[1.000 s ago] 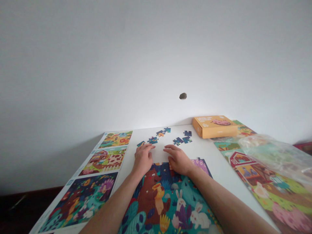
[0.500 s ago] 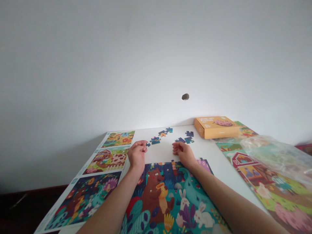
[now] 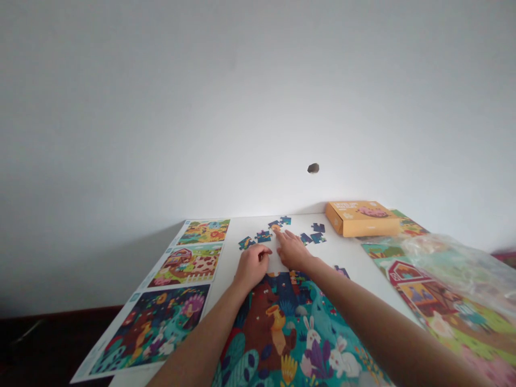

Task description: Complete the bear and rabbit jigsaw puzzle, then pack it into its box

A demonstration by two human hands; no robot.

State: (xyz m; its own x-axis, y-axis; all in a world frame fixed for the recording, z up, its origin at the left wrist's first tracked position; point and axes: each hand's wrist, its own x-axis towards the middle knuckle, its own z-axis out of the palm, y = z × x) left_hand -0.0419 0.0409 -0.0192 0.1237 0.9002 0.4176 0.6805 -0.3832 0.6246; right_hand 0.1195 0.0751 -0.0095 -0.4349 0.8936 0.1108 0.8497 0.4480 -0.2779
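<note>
A joined puzzle (image 3: 282, 333) with a bear and white rabbits lies on the white table (image 3: 355, 269) under my forearms. My left hand (image 3: 253, 263) is curled just beyond its far edge; whether its fingers hold anything is hidden. My right hand (image 3: 292, 250) has its index finger stretched toward an orange and blue piece (image 3: 274, 226), with nothing seen in its grasp. Loose pieces lie beyond the hands: one at the left (image 3: 245, 243), a blue one (image 3: 264, 236), one at the back (image 3: 286, 220), and several at the right (image 3: 318, 237).
Three printed pictures on a sheet (image 3: 173, 312) lie along the left edge. At the back right sits a yellow box (image 3: 363, 217). A farm poster (image 3: 439, 301) and clear plastic wrap (image 3: 463, 263) cover the right side. The wall stands behind.
My right hand has moved left and forward, its index finger now extended. My left hand has shifted right, nearer to it. The view has tilted slightly.
</note>
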